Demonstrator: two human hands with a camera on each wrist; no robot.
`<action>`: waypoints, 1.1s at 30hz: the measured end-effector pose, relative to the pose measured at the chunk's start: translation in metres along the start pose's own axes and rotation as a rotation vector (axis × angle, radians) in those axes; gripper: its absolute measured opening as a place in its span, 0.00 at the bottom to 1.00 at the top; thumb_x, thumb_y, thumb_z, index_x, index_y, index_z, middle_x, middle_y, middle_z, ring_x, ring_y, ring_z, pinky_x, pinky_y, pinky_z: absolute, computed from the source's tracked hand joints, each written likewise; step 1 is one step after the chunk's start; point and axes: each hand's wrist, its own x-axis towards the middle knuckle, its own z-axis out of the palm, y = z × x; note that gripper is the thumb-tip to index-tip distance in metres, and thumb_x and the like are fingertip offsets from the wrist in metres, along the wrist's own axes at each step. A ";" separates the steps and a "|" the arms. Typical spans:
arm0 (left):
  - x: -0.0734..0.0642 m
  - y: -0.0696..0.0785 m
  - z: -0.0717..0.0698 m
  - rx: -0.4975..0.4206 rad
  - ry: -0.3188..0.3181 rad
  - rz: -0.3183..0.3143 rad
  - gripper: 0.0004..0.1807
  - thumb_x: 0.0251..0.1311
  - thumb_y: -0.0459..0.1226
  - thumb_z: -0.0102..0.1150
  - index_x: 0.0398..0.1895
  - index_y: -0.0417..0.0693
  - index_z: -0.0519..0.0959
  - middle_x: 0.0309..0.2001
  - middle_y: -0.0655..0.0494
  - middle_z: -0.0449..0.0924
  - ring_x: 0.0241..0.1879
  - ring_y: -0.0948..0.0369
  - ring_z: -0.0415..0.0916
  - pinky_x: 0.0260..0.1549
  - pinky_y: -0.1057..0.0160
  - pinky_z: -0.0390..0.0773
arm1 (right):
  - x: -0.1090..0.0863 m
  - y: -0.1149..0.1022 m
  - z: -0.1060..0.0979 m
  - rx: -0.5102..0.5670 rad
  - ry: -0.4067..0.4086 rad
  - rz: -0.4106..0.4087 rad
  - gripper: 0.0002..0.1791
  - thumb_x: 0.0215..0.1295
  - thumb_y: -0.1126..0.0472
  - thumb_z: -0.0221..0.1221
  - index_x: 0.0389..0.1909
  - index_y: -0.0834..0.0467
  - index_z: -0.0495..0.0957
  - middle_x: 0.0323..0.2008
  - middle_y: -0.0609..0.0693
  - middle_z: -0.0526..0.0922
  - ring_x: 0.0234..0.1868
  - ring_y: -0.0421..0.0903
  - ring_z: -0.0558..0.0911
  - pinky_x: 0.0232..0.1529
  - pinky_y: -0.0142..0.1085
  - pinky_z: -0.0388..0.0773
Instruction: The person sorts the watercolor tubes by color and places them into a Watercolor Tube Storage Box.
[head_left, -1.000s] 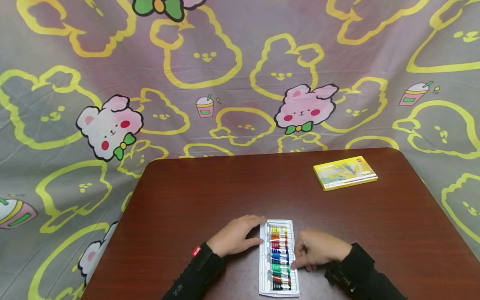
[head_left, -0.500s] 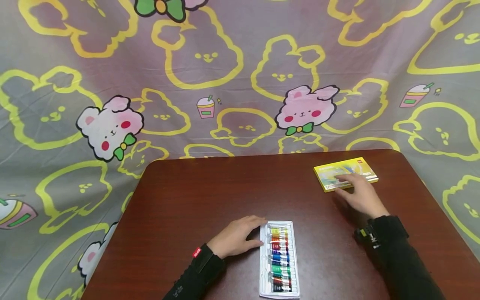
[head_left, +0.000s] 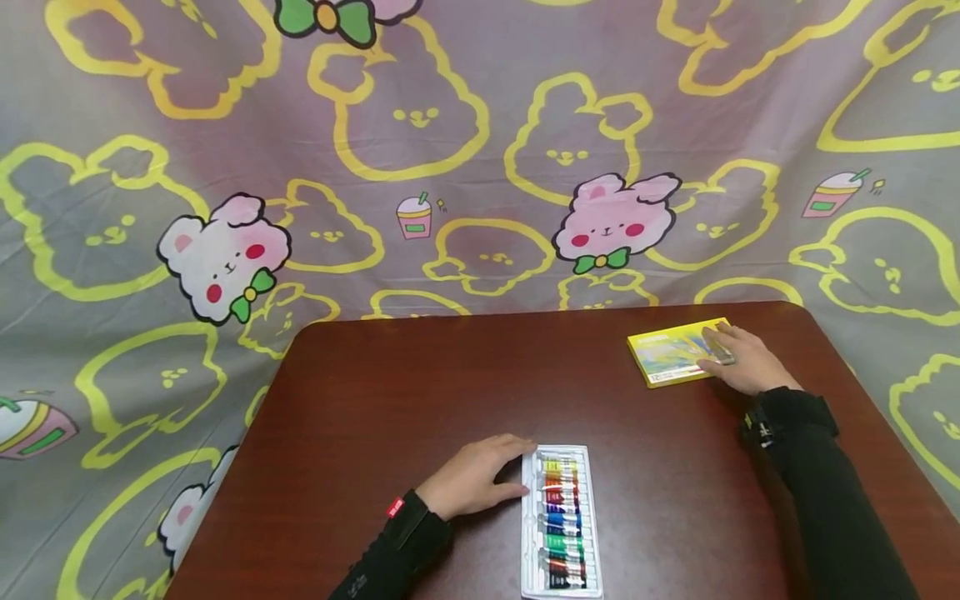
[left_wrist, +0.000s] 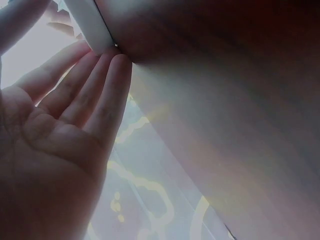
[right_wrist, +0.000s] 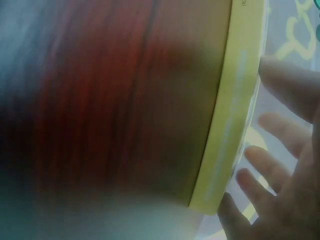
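Note:
A white tray (head_left: 531, 546) lies lengthwise near the front of the table, with a row of colourful paint tubes (head_left: 564, 523) in it. At the tray's upper left side rests my left hand (head_left: 471, 480), fingers extended and fingertips touching the edge; the left wrist view shows those fingers (left_wrist: 107, 95) nearly straight against the tray's white rim. My right hand (head_left: 752, 363) reaches over the right end of a flat yellow box (head_left: 663, 357). In the right wrist view its fingers (right_wrist: 270, 167) are spread along the box's upper face, loosely bent, not wrapped round it.
The brown table (head_left: 420, 392) has rounded far corners. Behind it hangs a grey-pink cloth (head_left: 480, 192) printed with yellow bear outlines and rabbit faces. Bare tabletop lies between the tray and the yellow box.
My right hand has left the tray's right side and moved up and right to the yellow box, sliding to its right end. The left hand has stayed at the tray.

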 end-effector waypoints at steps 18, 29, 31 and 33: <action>0.000 0.001 -0.002 -0.001 -0.004 0.004 0.33 0.62 0.51 0.62 0.69 0.52 0.69 0.65 0.56 0.74 0.63 0.63 0.67 0.61 0.52 0.75 | 0.012 -0.106 0.019 -0.157 -0.061 -0.188 0.46 0.56 0.37 0.64 0.69 0.61 0.66 0.69 0.68 0.65 0.65 0.67 0.62 0.60 0.63 0.70; -0.001 0.000 -0.001 -0.001 0.012 0.017 0.33 0.61 0.50 0.63 0.69 0.51 0.70 0.65 0.56 0.74 0.64 0.63 0.67 0.60 0.53 0.75 | 0.035 -0.153 0.033 -0.232 -0.100 -0.269 0.48 0.43 0.33 0.70 0.62 0.59 0.75 0.59 0.61 0.76 0.58 0.58 0.68 0.57 0.54 0.76; -0.001 0.000 -0.001 0.000 0.013 0.018 0.33 0.61 0.50 0.63 0.68 0.51 0.70 0.65 0.56 0.74 0.63 0.63 0.67 0.60 0.53 0.75 | 0.036 -0.158 0.034 -0.243 -0.119 -0.279 0.51 0.43 0.33 0.71 0.63 0.62 0.73 0.62 0.63 0.74 0.63 0.59 0.66 0.60 0.56 0.74; -0.001 0.000 -0.002 -0.001 0.008 0.013 0.33 0.61 0.50 0.63 0.69 0.51 0.70 0.65 0.56 0.74 0.63 0.63 0.67 0.60 0.53 0.75 | 0.036 -0.162 0.036 -0.251 -0.131 -0.285 0.53 0.43 0.34 0.71 0.65 0.64 0.70 0.65 0.64 0.71 0.65 0.60 0.65 0.62 0.56 0.72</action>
